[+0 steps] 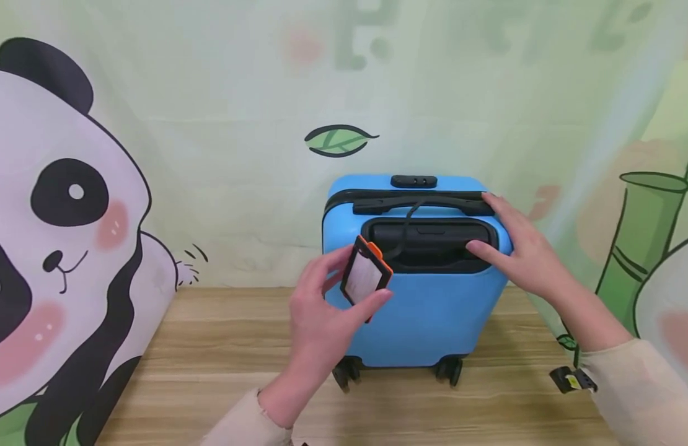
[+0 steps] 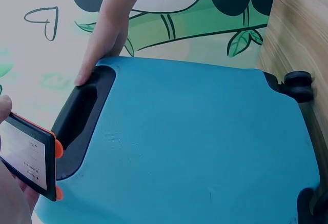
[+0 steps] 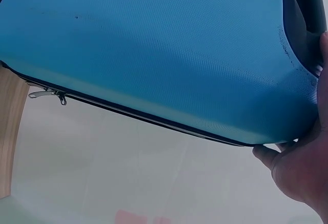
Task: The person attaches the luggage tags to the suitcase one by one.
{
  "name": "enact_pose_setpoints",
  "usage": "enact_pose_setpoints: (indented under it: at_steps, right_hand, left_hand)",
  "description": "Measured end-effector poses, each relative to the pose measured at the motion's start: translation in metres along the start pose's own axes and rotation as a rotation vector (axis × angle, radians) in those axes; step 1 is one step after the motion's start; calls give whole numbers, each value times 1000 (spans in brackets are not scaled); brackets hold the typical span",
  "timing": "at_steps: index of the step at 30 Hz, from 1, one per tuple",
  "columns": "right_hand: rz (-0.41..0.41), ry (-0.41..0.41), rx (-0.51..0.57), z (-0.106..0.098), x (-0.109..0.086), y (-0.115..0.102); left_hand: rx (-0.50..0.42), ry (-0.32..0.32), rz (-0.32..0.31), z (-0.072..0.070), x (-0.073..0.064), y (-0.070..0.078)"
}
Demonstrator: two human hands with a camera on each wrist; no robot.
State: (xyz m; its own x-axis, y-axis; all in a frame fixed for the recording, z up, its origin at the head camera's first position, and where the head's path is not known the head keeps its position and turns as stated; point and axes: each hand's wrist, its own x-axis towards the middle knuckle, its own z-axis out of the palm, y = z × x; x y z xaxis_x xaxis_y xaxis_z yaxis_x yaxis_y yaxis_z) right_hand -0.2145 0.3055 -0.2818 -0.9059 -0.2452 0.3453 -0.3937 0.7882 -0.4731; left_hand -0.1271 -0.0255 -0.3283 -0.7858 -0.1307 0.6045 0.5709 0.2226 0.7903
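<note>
A small blue suitcase (image 1: 416, 319) stands upright on its wheels. My left hand (image 1: 324, 313) pinches a luggage tag (image 1: 362, 277) by its edges in front of the suitcase. The tag has a black frame, orange parts and a white card; printed lines show on the card in the left wrist view. A dark strap (image 1: 406, 224) runs from behind the tag up to the black top handle (image 1: 372, 206). My right hand (image 1: 530, 257) holds the suitcase's upper right corner, thumb on the front near the black recessed panel (image 1: 427, 234) and fingers over the side.
The suitcase rests on a wood-grain surface (image 1: 227, 359). Close behind it hangs a green backdrop (image 1: 238, 155) printed with pandas and bamboo. A combination lock (image 1: 413, 181) sits on top of the case. Zipper pulls (image 3: 48, 95) hang along its side.
</note>
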Motion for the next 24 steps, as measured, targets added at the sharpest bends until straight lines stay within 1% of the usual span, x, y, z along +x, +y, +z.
enact_pose_setpoints:
  at_steps: [5,10,14,18,24]
  right_hand:
    - [-2,-4,0,-1,0,0]
    - [-7,-10,-2,-3,0,-2]
    - [-27,6,-1,-5,-1,-3]
    - [-71,50,-10,-5,-2,-9]
    - [-175,115,-28,-4,-1,-32]
  left_hand:
    - [-12,15,16,5,3,1]
    - [-17,21,31,9,4,-1]
    - [-17,25,32,12,4,-3]
    - [-12,29,28,13,4,-6]
    - [-15,46,32,14,4,-7]
